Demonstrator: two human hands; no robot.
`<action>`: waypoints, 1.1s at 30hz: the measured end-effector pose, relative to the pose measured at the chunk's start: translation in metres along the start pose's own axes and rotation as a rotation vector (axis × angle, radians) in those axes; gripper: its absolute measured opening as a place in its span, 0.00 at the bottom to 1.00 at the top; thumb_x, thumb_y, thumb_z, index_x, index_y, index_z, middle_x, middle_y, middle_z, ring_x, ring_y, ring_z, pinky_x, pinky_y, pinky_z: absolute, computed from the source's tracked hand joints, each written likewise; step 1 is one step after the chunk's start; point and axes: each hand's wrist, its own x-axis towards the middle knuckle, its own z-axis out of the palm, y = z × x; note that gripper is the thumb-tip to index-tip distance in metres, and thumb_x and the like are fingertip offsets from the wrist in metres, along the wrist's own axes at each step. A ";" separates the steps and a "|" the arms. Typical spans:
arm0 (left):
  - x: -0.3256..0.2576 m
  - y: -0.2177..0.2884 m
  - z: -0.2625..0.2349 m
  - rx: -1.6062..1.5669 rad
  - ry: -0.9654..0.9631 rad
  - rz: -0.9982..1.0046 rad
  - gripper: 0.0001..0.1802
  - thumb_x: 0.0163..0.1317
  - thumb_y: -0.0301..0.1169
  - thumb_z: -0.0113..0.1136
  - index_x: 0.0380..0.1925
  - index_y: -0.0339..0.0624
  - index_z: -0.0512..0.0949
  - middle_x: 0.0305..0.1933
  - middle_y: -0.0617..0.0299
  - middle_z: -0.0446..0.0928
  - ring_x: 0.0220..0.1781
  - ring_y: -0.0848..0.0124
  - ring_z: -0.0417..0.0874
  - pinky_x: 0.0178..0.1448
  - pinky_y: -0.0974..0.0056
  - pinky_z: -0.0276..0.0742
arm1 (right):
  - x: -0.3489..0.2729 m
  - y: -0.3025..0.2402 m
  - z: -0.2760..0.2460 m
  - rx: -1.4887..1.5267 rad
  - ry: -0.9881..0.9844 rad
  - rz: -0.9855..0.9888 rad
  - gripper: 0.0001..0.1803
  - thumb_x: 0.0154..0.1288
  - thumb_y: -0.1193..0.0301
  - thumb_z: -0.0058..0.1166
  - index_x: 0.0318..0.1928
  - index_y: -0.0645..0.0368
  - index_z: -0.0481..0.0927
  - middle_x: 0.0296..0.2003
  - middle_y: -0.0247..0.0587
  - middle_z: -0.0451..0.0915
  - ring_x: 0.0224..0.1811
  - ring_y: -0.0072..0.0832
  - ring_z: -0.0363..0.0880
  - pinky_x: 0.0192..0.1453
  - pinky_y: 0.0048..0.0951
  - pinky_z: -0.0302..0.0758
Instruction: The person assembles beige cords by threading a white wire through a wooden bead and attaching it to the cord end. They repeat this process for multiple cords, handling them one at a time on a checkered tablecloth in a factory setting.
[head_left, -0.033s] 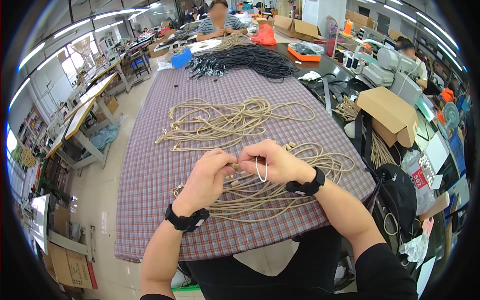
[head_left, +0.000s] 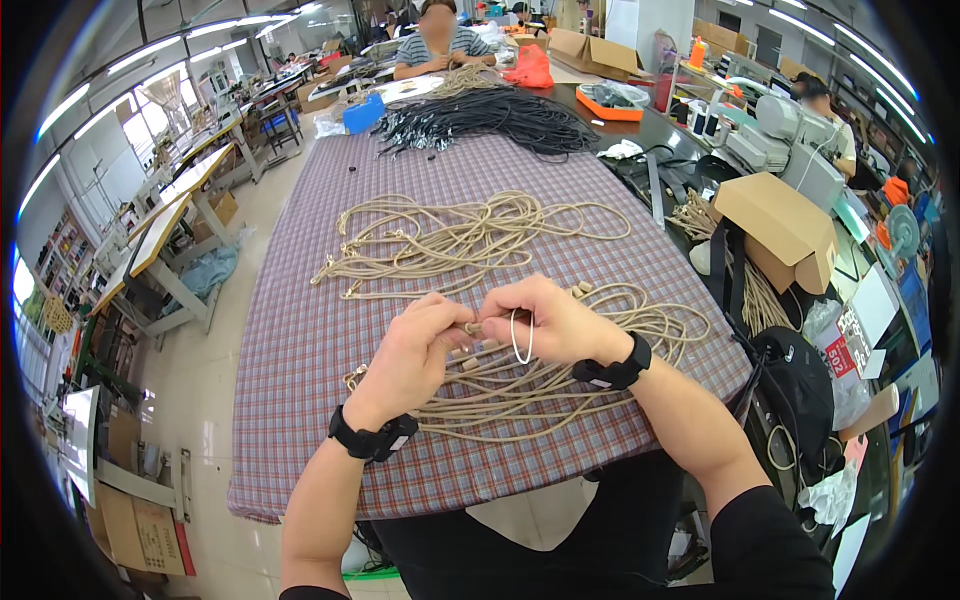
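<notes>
Small piece at the fingertips too tiny to identify. Left hand [head_left: 412,352] and right hand [head_left: 553,322] meet above the table [head_left: 300,330], fingers pinched on a beige cord [head_left: 521,338] loop.

A long tabletop [head_left: 300,330] runs away from the seated worker. At its near edge the left hand [head_left: 410,355] and right hand [head_left: 555,320] meet above a pile of cords [head_left: 560,385], pinching a cord loop [head_left: 521,338] between them. Behind that pile, mid-table, lies a second cord bundle [head_left: 450,240]; farther back, a heap of straps [head_left: 490,118]. An open cardboard box [head_left: 775,225] sits to the right. Another person [head_left: 440,45] sits at the far end.
</notes>
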 end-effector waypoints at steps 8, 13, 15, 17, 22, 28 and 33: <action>-0.001 0.002 0.000 -0.115 -0.035 -0.047 0.14 0.71 0.10 0.57 0.51 0.33 0.83 0.45 0.55 0.81 0.47 0.63 0.84 0.52 0.60 0.81 | 0.000 0.007 0.004 0.106 0.011 -0.059 0.07 0.78 0.73 0.62 0.43 0.64 0.87 0.30 0.33 0.84 0.33 0.19 0.76 0.39 0.28 0.75; -0.004 -0.003 0.000 -0.171 -0.048 -0.089 0.13 0.71 0.10 0.57 0.51 0.32 0.82 0.49 0.57 0.81 0.49 0.66 0.83 0.55 0.61 0.82 | 0.000 0.001 0.005 0.058 0.018 -0.062 0.06 0.77 0.73 0.62 0.43 0.64 0.87 0.29 0.32 0.83 0.31 0.19 0.74 0.36 0.29 0.73; -0.004 -0.003 -0.002 -0.158 -0.049 -0.098 0.13 0.71 0.10 0.57 0.51 0.32 0.82 0.48 0.57 0.81 0.48 0.65 0.83 0.54 0.61 0.81 | 0.000 0.000 0.006 0.039 0.027 -0.076 0.06 0.77 0.73 0.62 0.44 0.63 0.87 0.29 0.32 0.82 0.30 0.18 0.74 0.36 0.29 0.73; -0.003 -0.002 -0.001 -0.138 -0.047 -0.096 0.13 0.71 0.10 0.58 0.50 0.32 0.82 0.46 0.56 0.81 0.47 0.65 0.83 0.54 0.61 0.81 | 0.000 0.003 0.004 0.019 0.019 -0.074 0.06 0.77 0.73 0.61 0.44 0.63 0.87 0.29 0.33 0.83 0.31 0.19 0.75 0.36 0.29 0.74; 0.005 0.007 0.003 -0.053 -0.045 -0.070 0.12 0.69 0.11 0.60 0.49 0.33 0.82 0.43 0.54 0.81 0.44 0.63 0.83 0.52 0.60 0.81 | -0.004 0.001 -0.002 -0.002 0.050 -0.044 0.06 0.76 0.72 0.61 0.43 0.62 0.87 0.30 0.36 0.86 0.31 0.21 0.80 0.38 0.30 0.78; 0.002 0.002 0.001 -0.004 -0.042 -0.112 0.13 0.71 0.13 0.61 0.52 0.33 0.82 0.48 0.49 0.84 0.49 0.55 0.88 0.54 0.56 0.83 | -0.001 0.000 0.003 -0.047 0.092 -0.072 0.09 0.79 0.67 0.63 0.46 0.60 0.87 0.28 0.42 0.85 0.28 0.31 0.80 0.36 0.37 0.76; 0.002 0.009 0.003 -0.077 -0.037 -0.174 0.14 0.73 0.14 0.61 0.56 0.32 0.80 0.51 0.45 0.89 0.55 0.54 0.94 0.56 0.56 0.86 | -0.001 0.002 0.004 -0.047 0.101 -0.043 0.10 0.80 0.66 0.65 0.47 0.60 0.86 0.27 0.42 0.84 0.27 0.31 0.79 0.36 0.36 0.76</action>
